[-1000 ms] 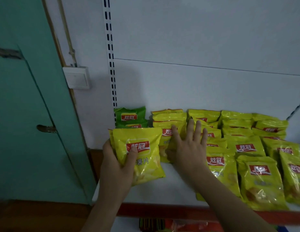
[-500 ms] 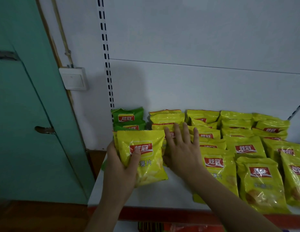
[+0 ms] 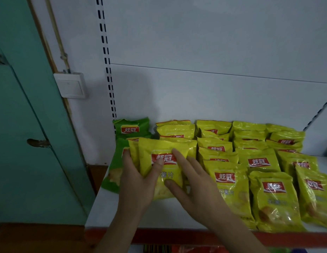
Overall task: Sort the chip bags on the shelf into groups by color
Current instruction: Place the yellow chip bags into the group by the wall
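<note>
My left hand (image 3: 139,181) grips a yellow chip bag (image 3: 162,157) with a red label, thumb across its front, held upright over the shelf's left part. A second yellow bag edge (image 3: 133,152) shows just behind it. My right hand (image 3: 193,187) lies against the held bag's right side, fingers straight, thumb on its lower front. Green chip bags sit at the far left: one (image 3: 131,126) against the back wall, another (image 3: 114,172) lying by my left hand. Several yellow bags (image 3: 257,159) fill the shelf to the right in rows.
The white shelf (image 3: 122,216) has a red front edge (image 3: 286,240). A slotted upright (image 3: 107,66) runs up the white back panel. A wall switch (image 3: 71,85) and a teal door (image 3: 22,143) stand to the left. More packets show on the shelf below.
My right hand has come off the yellow stack behind and moved onto the held bag. The held bag has shifted right, uncovering a green bag lying at the left.
</note>
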The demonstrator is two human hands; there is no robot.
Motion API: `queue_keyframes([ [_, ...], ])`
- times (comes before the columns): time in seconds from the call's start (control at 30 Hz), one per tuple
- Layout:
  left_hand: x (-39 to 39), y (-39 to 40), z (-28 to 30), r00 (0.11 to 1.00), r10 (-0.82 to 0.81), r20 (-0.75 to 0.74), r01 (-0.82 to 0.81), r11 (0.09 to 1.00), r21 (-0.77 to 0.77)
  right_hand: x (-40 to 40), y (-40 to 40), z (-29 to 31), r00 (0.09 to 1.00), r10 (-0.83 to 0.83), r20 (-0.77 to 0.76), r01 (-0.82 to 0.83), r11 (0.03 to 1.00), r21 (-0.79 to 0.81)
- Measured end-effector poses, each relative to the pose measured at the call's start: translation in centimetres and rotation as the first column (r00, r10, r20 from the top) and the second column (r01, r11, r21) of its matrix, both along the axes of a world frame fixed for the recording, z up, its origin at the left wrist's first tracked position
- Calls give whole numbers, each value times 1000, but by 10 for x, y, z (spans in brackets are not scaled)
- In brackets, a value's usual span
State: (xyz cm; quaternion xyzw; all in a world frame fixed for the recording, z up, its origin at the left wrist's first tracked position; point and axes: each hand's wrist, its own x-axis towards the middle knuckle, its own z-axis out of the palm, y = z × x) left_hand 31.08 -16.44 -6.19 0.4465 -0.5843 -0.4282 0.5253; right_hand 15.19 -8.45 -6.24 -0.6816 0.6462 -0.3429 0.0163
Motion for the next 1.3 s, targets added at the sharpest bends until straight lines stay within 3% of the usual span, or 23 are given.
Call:
queue_keyframes([
  [0.07, -3, 1, 0, 1000, -2, 27, 2, 1000, -11, -3, -1, -8, 998, -55, -17, 53, 996, -74],
  [0.2, 9, -6, 2, 991, 120, 59, -117, 992, -45, -25, -6, -19, 937, -273, -218, 224, 948, -228],
  [0.4, 28, -17, 4, 978, 176, 113, -166, 982, -88, -25, -23, -37, 814, -341, -470, 330, 938, -109],
  [0.6, 25, -9, -1, 988, 114, 101, -107, 992, -69, -21, -25, -31, 755, -354, -552, 415, 910, -15],
  [0.97, 15, 0, 4, 999, 42, 24, -41, 999, -16, -26, -30, -16, 768, -315, -558, 415, 908, 60],
  [1.03, 11, 5, 6, 1000, 6, 12, -6, 1000, -5, -25, -20, -13, 792, -371, -484, 429, 903, 8],
  [1.13, 3, 11, 6, 1000, -13, 16, 13, 1000, -10, -28, -3, -9, 846, -460, -268, 418, 886, -200],
  [1.2, -4, 16, 5, 1000, -11, 16, 12, 1000, -19, -23, 6, -6, 909, -386, -158, 336, 902, -271],
  [1.3, -20, 19, -4, 997, -64, 29, 65, 997, -37, -13, 11, -13, 944, -221, -243, 175, 965, -196],
])
